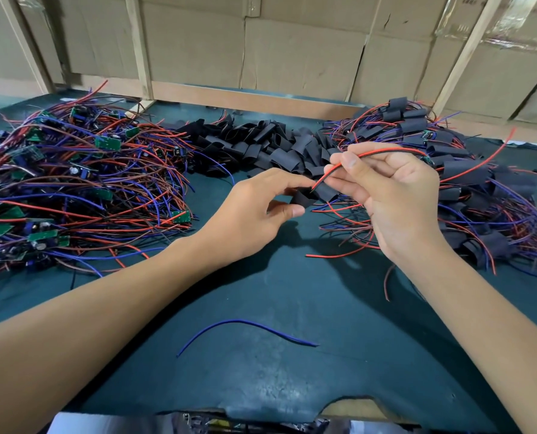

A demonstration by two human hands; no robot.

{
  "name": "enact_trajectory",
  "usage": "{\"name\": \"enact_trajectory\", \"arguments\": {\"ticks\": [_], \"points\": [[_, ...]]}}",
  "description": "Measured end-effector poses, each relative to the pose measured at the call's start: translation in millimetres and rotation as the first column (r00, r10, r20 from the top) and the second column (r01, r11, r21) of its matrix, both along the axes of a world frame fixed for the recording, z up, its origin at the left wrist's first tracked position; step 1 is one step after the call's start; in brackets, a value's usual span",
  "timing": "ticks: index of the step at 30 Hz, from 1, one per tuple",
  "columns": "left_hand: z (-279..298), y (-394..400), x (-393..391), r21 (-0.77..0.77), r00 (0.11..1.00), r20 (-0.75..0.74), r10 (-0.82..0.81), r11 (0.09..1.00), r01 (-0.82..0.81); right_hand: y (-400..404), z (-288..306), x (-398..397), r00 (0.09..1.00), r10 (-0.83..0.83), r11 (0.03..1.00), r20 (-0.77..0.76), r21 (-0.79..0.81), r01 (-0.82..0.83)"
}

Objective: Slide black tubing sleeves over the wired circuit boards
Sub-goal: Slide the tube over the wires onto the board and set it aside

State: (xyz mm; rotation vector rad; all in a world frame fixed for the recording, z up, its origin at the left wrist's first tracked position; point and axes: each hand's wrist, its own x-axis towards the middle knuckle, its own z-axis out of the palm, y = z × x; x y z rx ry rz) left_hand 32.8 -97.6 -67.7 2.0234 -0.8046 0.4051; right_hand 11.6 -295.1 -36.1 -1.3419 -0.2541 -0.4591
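My left hand (254,211) pinches a short black tubing sleeve (301,197) between thumb and fingers, just above the dark green table (292,308). My right hand (395,195) has its grip closed on a paired red-and-black wire (370,155), whose free tip points down into the sleeve's opening. The wire's far end runs behind my right hand, where its board is mostly hidden. A heap of bare green circuit boards with red and blue wires (73,183) lies left, loose black sleeves (261,142) lie between, and sleeved boards (467,183) are piled right. One loose blue wire (245,330) lies near me.
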Motion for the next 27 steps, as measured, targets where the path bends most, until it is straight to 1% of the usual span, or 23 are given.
{"name": "enact_trajectory", "arguments": {"ticks": [2,5,8,11,15,19,22,24,27], "points": [[0,0,-1,0.001,1.000,0.009,0.002,1.000,-0.002,-2,-1,0,1.000,-0.005,1.000,0.004,-0.010,0.005],[0,0,-2,-0.010,0.999,0.027,0.029,1.000,-0.029,-2,-2,0,1.000,-0.006,0.998,0.018,-0.067,0.007],[1,0,-2,-0.025,0.998,0.007,0.059,0.998,-0.059,-1,-1,-2,0.996,-0.007,0.993,0.085,-0.118,0.017],[3,0,-2,-0.037,0.997,-0.016,0.077,0.996,-0.078,1,-1,-4,0.987,-0.012,0.976,0.158,-0.212,0.046],[4,0,-2,-0.034,0.995,0.008,0.099,0.995,-0.098,4,-7,-4,0.986,-0.007,0.935,0.169,-0.347,0.066],[3,-2,-4,-0.102,0.992,0.020,0.127,0.987,-0.125,4,-9,-3,0.982,-0.057,0.879,0.183,-0.457,0.136],[5,-4,-4,-0.112,0.992,0.001,0.128,0.986,-0.127,3,-7,-3,0.988,-0.031,0.846,0.154,-0.522,0.108],[5,-4,-4,-0.115,0.993,-0.011,0.114,0.987,-0.115,2,-8,-3,0.989,-0.029,0.805,0.145,-0.583,0.109],[5,-4,-4,-0.112,0.994,0.012,0.109,0.988,-0.107,2,-11,-2,0.989,-0.040,0.769,0.142,-0.627,0.121]]}}
